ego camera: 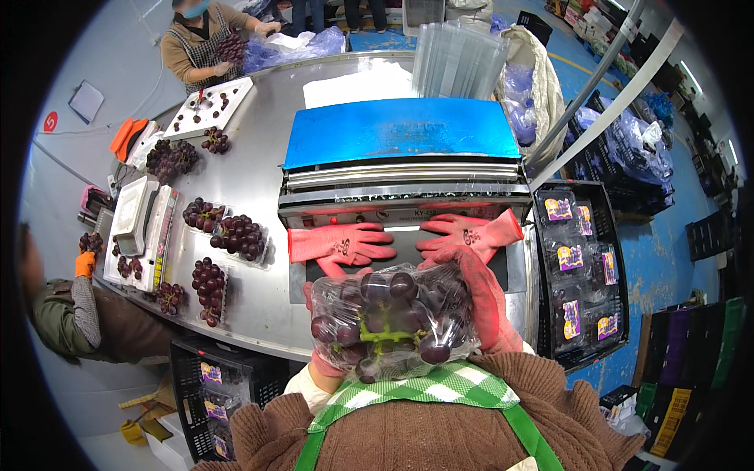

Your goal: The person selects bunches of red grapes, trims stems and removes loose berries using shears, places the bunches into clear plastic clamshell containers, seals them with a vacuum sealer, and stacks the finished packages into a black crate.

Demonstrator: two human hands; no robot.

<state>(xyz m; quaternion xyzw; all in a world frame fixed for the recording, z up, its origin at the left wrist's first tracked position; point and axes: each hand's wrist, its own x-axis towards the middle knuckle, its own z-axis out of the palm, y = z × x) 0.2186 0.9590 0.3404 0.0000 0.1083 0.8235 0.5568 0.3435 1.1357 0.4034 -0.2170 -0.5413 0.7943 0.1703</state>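
Note:
Close to my chest is a clear plastic tray of dark grapes [392, 324], with green stems showing through its shiny film. My left hand [325, 360] grips its left side, mostly hidden behind it. A pink glove covers my right hand [484, 297], whose fingers curl over the tray's top right edge. Just beyond the tray, a left pink glove [341, 244] and a right pink glove [471, 232] lie flat at the front of a film-wrapping machine [406, 191]. Blue film or sheet [400, 129] covers the machine's top.
A steel table [253, 176] carries grape trays [238, 238], loose bunches [171, 158] and a weighing scale [132, 235]. Black crates of labelled packs stand at right [589, 203] and lower left [235, 359]. Clear trays [459, 59] are stacked behind. Co-workers stand at far left [203, 44] and left [65, 321].

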